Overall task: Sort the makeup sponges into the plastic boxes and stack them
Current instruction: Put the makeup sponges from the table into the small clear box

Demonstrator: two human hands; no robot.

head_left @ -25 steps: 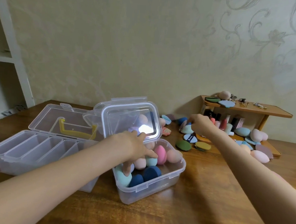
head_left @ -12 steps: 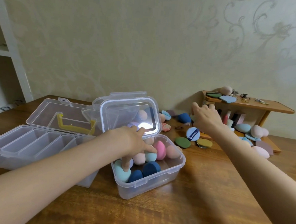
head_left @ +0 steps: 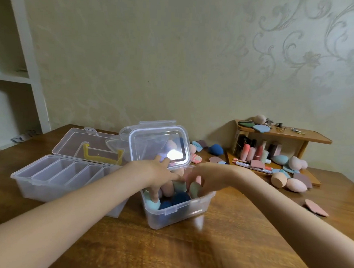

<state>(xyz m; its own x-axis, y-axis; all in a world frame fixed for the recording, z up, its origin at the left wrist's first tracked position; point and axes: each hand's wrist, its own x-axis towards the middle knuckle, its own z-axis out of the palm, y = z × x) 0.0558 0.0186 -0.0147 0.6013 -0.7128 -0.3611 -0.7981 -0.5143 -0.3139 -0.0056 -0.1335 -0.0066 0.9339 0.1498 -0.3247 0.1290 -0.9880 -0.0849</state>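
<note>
Sponges fill the small clear plastic box (head_left: 178, 210) nearest the front edge of the brown wooden surface (head_left: 227, 249): a pale teal egg-shaped sponge (head_left: 153, 204) at its near left corner, dark blue rounded ones (head_left: 180, 198) beside it, peach and pink ones behind. Both hands work inside this box. The left hand (head_left: 159, 174) comes in from the left, fingers straight and spread, one fingertip pressing down on the teal sponge, its grip wide and holding nothing. The right hand (head_left: 205, 179) comes in from the right, its fingers curled down over a flat grey-green sponge (head_left: 194, 189) standing on edge against the right wall. It seems to pinch this piece, though motion blur makes that uncertain. The sponge's long axis stands nearly upright, directly under the fingertips, so I judge the coming move to be a short push down into the gap, and the right hand is the nearer one.

The box's hinged clear lid (head_left: 160, 146) stands open behind the hands. Left of it sits a larger clear divided organiser box (head_left: 52, 180), its compartments bare, its lid with a yellow handle (head_left: 101, 157) laid back.

Farther right, loose peach egg-shaped sponges (head_left: 288, 182) and flat pink ones (head_left: 316, 207) lie near the right edge, with more around a low wooden shelf (head_left: 295, 135) at the far right corner that holds cosmetic tubes (head_left: 253, 153). No brand or writing is legible anywhere.
</note>
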